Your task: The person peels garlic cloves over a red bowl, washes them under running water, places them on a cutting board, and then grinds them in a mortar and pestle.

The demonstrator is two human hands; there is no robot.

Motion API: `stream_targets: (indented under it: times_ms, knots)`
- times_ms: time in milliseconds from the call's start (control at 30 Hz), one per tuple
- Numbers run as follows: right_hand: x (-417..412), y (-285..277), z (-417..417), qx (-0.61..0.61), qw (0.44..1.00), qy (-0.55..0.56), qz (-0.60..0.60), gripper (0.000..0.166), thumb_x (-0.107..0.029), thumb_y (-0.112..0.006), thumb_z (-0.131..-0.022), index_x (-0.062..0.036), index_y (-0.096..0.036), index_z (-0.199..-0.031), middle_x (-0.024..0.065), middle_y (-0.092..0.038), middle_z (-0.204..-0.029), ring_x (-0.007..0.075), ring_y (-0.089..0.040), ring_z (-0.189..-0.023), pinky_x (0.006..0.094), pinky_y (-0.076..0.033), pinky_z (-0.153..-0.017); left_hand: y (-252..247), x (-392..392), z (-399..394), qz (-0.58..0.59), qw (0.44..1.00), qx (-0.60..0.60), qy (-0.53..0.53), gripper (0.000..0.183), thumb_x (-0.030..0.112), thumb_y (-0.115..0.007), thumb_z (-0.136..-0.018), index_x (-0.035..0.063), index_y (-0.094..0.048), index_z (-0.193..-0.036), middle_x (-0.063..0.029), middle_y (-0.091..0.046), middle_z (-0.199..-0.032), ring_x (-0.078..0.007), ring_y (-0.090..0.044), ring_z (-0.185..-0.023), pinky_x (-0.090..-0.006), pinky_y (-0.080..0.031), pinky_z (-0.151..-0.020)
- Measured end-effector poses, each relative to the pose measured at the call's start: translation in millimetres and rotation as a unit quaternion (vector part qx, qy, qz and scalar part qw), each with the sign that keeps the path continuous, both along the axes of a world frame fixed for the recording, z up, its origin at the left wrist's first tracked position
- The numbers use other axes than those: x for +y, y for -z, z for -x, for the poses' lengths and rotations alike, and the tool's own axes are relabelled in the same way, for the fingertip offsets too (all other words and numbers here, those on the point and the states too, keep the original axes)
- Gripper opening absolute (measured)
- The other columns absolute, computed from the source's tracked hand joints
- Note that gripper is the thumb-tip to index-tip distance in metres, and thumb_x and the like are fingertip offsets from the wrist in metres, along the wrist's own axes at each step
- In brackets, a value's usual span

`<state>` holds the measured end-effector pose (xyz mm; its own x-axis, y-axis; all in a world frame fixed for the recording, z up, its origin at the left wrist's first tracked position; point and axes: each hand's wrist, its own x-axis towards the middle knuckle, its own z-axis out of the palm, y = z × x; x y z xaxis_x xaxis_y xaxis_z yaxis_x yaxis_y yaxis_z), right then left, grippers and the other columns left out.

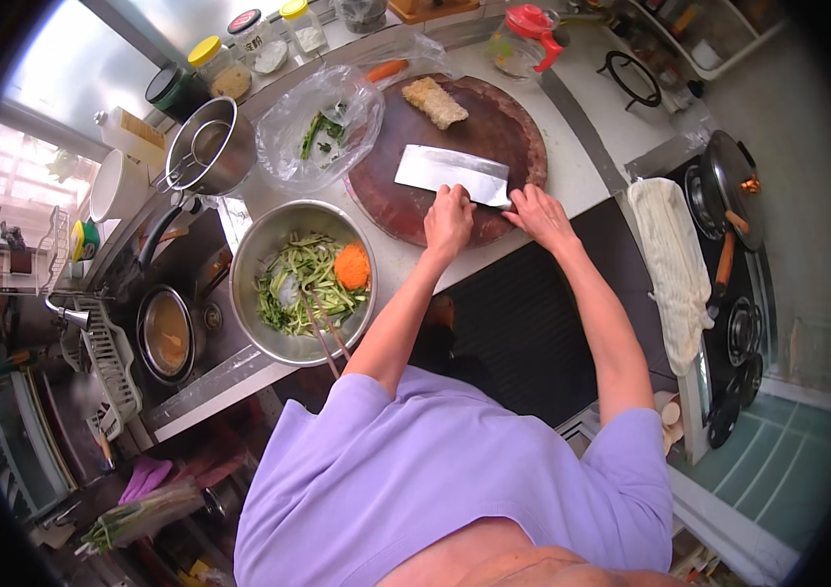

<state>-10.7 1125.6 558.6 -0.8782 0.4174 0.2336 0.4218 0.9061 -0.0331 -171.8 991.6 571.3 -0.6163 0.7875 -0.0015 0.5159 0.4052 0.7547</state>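
Observation:
A cleaver (451, 174) lies with its broad blade nearly flat over the round wooden chopping board (379, 213). My right hand (544, 220) is at the handle end of the cleaver, its fingers on the short visible part of the handle. Beside it, my left hand (451, 220) has curled fingers at the near edge of the blade; whether anything is in them is hidden. A rough, pale tan block, perhaps a dried loofah sponge (435, 103), rests at the board's far side. Left of the board stands a steel mixing bowl (243, 293) with shredded green vegetable (298, 275), grated carrot (352, 266) and chopsticks (321, 334).
A clear plastic bag with greens (280, 158) touches the board's left side, near a carrot (387, 70). Behind are a red-lidded pitcher (522, 51) and several jars (221, 70). A steel pot (236, 154) stands left. At right, a white cloth (669, 257) hangs beside the stove (740, 330).

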Motion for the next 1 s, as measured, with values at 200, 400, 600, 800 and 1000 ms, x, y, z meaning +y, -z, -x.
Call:
stream_targets:
  times_ms: [200,400,600,800,1000]
  knots:
    - [0.9,-32.3,-42.6,0.002,0.976,0.081,0.201,0.03,-0.033,-0.062,-0.091,-0.0041,-0.053,-0.093,0.0168,-0.061,-0.087,0.0389,-0.063,-0.075,0.0483,-0.05,-0.064,21.4,23.5,-4.8,-0.078,0.997,0.025,-0.009,0.022,0.015,-0.068,-0.082,0.0086,-0.055,-0.099,-0.0094,-0.058,-0.096,-0.0345,-0.063,-0.084,-0.0445,-0.05,-0.07]
    - [-3.0,-41.1,-75.0,0.056,0.937,0.176,0.297,0.034,-0.036,-0.057,-0.094,-0.0028,-0.056,-0.097,0.018,-0.066,-0.089,0.0409,-0.064,-0.08,0.0494,-0.049,-0.068,11.6,72.7,-13.4,0.047,0.997,0.064,-0.023,0.028,0.019,-0.073,-0.077,0.0077,-0.057,-0.098,-0.0114,-0.061,-0.096,-0.0352,-0.063,-0.087,-0.045,-0.051,-0.071]
    - [5.8,-15.2,-76.2,0.047,0.914,0.135,0.379,0.035,-0.033,-0.062,-0.091,0.0,-0.055,-0.098,0.0213,-0.066,-0.088,0.0419,-0.064,-0.08,0.0474,-0.049,-0.067,13.1,72.0,-15.6,0.019,0.994,0.001,-0.111,0.031,0.013,-0.074,-0.076,0.0082,-0.063,-0.104,-0.0105,-0.063,-0.099,-0.031,-0.064,-0.089,-0.042,-0.051,-0.077]
    - [23.6,-12.4,-72.8,0.046,0.86,0.113,0.496,0.036,-0.033,-0.059,-0.094,0.0021,-0.054,-0.094,0.0205,-0.061,-0.07,0.0401,-0.062,-0.066,0.0447,-0.045,-0.058,26.8,43.5,-21.0,-0.076,0.972,-0.065,-0.213,0.026,0.007,-0.066,-0.082,0.0062,-0.063,-0.108,-0.0119,-0.062,-0.099,-0.0279,-0.065,-0.087,-0.0383,-0.051,-0.078]
    - [14.3,-18.1,-82.6,0.078,0.864,0.145,0.476,0.034,-0.033,-0.059,-0.094,0.0013,-0.057,-0.096,0.018,-0.061,-0.068,0.0377,-0.062,-0.064,0.0421,-0.046,-0.058,13.9,37.2,-27.5,-0.049,0.991,0.01,-0.125,0.023,0.01,-0.063,-0.085,0.0058,-0.062,-0.107,-0.0135,-0.059,-0.099,-0.0339,-0.062,-0.09,-0.0413,-0.05,-0.078]
